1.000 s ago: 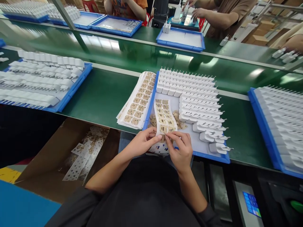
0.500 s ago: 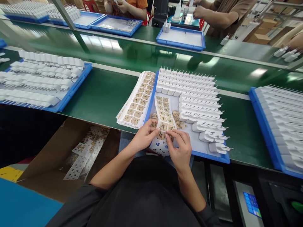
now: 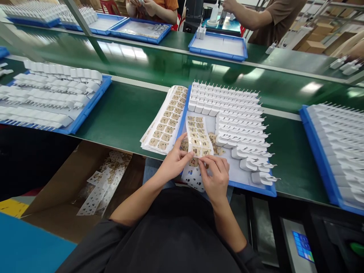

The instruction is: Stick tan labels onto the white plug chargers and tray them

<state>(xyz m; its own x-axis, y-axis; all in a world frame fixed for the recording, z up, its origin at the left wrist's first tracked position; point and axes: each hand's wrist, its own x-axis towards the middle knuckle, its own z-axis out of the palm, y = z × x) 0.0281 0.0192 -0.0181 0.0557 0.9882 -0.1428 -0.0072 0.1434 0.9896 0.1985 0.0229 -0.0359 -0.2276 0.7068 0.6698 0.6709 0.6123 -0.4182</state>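
Note:
A strip of tan stickers on white backing (image 3: 199, 134) lies bent over the left part of a blue tray (image 3: 253, 189). My left hand (image 3: 174, 163) pinches its near left edge between thumb and fingers. At the near right edge, my right hand (image 3: 216, 176) is closed on the same strip, fingertips close to the left thumb. Below the fingers the strip's lower end hangs down, mostly bare backing with dark marks. White plug adapters (image 3: 239, 117) stand in rows in the tray, pins pointing away to the right. Loose tan pieces (image 3: 214, 144) lie beside the strip.
Left of the tray lies a stack of sticker sheets (image 3: 165, 125). More adapter trays stand at the left (image 3: 75, 123) and right (image 3: 321, 155). A cardboard box (image 3: 54, 189) below the bench edge holds used backing. Across the green bench (image 3: 125, 113), two people work beside blue trays.
The strip's bent part has shifted slightly toward me, and its near edge now sits lower at my fingers. Both hands stay almost in place. Across the bench, a person's arm has moved.

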